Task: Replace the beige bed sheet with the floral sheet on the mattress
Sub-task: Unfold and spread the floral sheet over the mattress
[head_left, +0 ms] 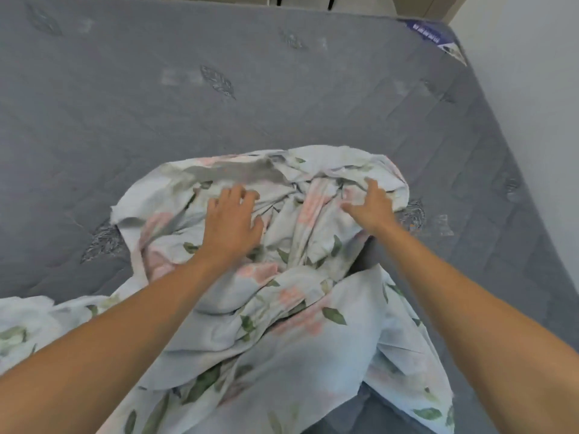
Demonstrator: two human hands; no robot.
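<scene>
Bare grey quilted mattress [219,120] spreads beyond both hands w/ the crumpled pale floral cotton sheet [282,308] bunched under them, left hand [232,220] and right hand [371,208] spread flat, gripping nothing, so pushing risks more tangling, edges lost.

Both arms outstretched, left hand [230,219] and right hand [369,206] palm-down, fingers spread

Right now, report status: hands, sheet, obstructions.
Left hand open, flat on floral sheet. Right hand open, fingers on its far fold. Sheet bunched on bare grey mattress; no beige sheet visible. Nothing in the way.
</scene>
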